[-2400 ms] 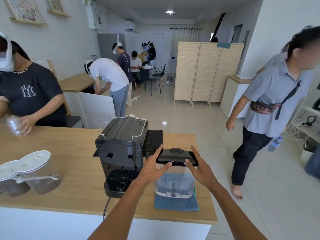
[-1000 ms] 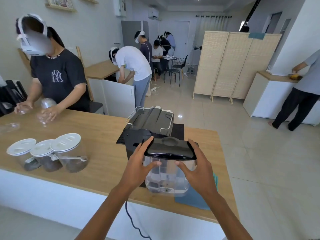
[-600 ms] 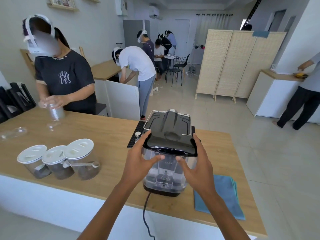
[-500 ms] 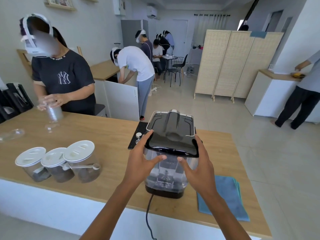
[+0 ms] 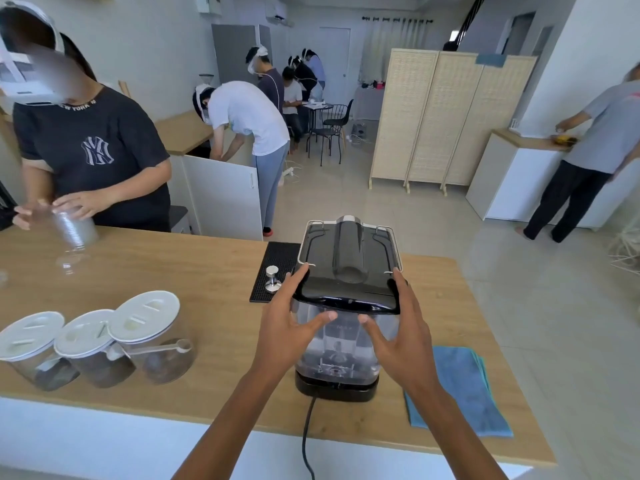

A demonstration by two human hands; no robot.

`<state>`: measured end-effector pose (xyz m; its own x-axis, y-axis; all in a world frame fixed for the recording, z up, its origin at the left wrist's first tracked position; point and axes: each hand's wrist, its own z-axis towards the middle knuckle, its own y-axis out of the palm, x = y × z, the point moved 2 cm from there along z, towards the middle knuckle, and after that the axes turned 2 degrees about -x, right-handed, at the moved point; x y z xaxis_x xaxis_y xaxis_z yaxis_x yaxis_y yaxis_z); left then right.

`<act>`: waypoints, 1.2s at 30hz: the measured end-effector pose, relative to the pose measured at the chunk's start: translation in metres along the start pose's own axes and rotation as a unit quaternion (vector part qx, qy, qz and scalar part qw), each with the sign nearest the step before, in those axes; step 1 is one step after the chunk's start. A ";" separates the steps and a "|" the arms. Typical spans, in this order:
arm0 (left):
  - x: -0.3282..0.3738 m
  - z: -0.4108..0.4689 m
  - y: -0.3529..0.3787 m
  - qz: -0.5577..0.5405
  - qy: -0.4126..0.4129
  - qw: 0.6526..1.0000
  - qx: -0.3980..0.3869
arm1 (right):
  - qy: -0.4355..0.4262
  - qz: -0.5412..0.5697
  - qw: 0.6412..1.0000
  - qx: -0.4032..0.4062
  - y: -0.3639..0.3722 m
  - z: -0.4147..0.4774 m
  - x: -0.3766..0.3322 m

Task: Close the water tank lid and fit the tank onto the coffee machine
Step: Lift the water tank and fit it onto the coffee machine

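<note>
Head view: water tank (image 5: 341, 344) between both hands' grip.

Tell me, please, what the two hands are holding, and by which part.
The water tank: left hand and right hand clasp its clear side walls just below the closed black lid.

tamper (image 5: 272, 278) left of machine (image 5: 348, 261), cloth (image 5: 457, 386) right

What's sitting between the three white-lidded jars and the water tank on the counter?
Nothing: in the head view the counter is bare between the jars and the water tank, apart from the left hand gripping it.
</note>
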<state>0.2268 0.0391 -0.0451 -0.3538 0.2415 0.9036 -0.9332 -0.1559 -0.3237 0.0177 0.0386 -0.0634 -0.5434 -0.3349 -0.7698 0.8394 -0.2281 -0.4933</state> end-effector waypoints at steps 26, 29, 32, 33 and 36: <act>-0.036 -0.006 0.009 0.065 0.018 0.998 -0.019 | 0.020 0.012 1.000 0.003 0.019 -0.010 0.030; -0.042 -0.006 0.009 0.071 0.022 0.997 -0.025 | 0.028 0.018 0.999 0.007 0.019 -0.011 0.031; -0.053 -0.006 0.009 0.061 0.020 0.997 -0.040 | 0.031 0.012 0.999 0.006 0.019 -0.014 0.033; -0.056 -0.007 0.008 0.056 0.018 0.997 -0.048 | 0.029 0.008 1.000 0.005 0.018 -0.015 0.036; -0.060 -0.006 0.004 0.050 0.008 0.996 -0.074 | 0.036 -0.006 0.999 0.006 0.015 -0.021 0.047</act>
<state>0.2439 0.0297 -0.1024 -0.4459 0.2464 0.8605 -0.8917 -0.0383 -0.4511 0.0052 0.0388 -0.1155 -0.5515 -0.2651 -0.7909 0.8320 -0.2427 -0.4988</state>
